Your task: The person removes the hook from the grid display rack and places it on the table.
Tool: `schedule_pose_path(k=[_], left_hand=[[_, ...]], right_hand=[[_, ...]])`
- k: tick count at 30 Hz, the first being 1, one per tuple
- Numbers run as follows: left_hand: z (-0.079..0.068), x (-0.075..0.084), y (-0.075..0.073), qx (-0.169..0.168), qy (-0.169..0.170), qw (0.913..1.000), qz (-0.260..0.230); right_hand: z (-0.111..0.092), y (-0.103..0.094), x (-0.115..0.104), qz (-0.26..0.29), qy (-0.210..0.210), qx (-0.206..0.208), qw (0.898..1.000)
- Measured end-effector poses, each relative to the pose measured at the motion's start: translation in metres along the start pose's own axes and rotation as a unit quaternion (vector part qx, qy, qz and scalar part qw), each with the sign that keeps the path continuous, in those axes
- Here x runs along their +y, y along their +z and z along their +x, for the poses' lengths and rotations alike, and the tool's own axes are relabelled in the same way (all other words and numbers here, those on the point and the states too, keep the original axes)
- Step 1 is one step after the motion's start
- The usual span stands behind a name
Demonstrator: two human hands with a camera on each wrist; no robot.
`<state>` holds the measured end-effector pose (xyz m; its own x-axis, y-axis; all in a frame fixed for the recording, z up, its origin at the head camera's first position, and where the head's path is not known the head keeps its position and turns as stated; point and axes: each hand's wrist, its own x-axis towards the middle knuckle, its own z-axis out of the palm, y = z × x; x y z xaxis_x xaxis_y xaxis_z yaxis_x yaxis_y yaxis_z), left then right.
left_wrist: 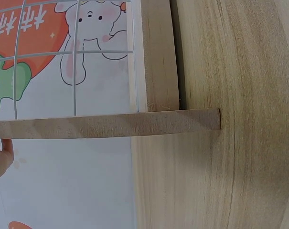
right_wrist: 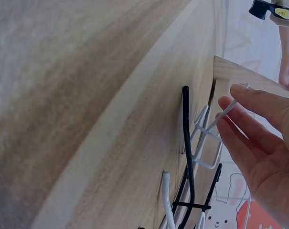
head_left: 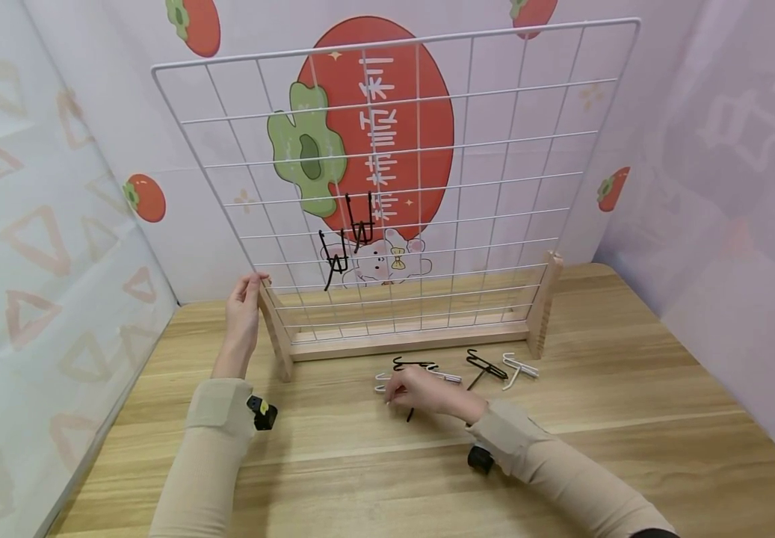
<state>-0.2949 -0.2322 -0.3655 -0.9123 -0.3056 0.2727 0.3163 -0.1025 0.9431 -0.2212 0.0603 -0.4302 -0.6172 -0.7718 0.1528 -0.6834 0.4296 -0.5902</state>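
L hand [head_left: 242, 317] is gripping the top of the L wooden upright [head_left: 275, 325] of a wire grid rack [head_left: 418, 148], which is standing toward the far edge of the counter [head_left: 360, 463]; R hand [head_left: 424, 390] is pinching the prong of a wht hook [right_wrist: 225, 113] btwn thumb & fingers, on the near-edge side of the rack's base bar [head_left: 407, 344]; whether that hook is touching the counter, can't tell; two blk hooks, an upper hook [head_left: 362, 224] and a lower hook [head_left: 336, 263], are hanging on the grid's lower L part; a loose blk hook [head_left: 430, 367] is lying just beside R hand; nearer the counter's R edge, a second loose blk hook [head_left: 490, 368] and a loose wht hook [head_left: 525, 368] are lying close together; R wooden upright [head_left: 545, 306] is standing toward the far R corner; a backdrop [head_left: 436, 166] w/ red fruit prints is hanging beyond the far edge.
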Motion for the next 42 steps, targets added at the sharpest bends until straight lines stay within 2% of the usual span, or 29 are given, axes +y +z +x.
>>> schedule_pose_path(k=[11,23,31,37,42], left_hand=[[0.0,0.001,-0.001,0.0,-0.004,1.0,0.005],[0.0,0.002,-0.001,-0.006,-0.019,0.9995,0.025],[-0.001,0.003,-0.001,-0.006,-0.019,0.9994,0.027],[-0.002,0.004,-0.001,-0.008,-0.022,0.9991,0.036],[-0.002,0.004,-0.002,-0.009,-0.023,0.9989,0.039]], right_hand=[[0.0,0.004,0.003,0.003,-0.009,-0.003,1.0],[-0.002,0.006,-0.002,0.023,0.013,-0.008,1.0],[-0.002,-0.004,-0.008,0.024,-0.022,0.015,0.999],[-0.002,-0.013,-0.013,0.037,-0.019,0.018,0.999],[-0.001,-0.02,-0.015,0.047,-0.024,0.035,0.998]])
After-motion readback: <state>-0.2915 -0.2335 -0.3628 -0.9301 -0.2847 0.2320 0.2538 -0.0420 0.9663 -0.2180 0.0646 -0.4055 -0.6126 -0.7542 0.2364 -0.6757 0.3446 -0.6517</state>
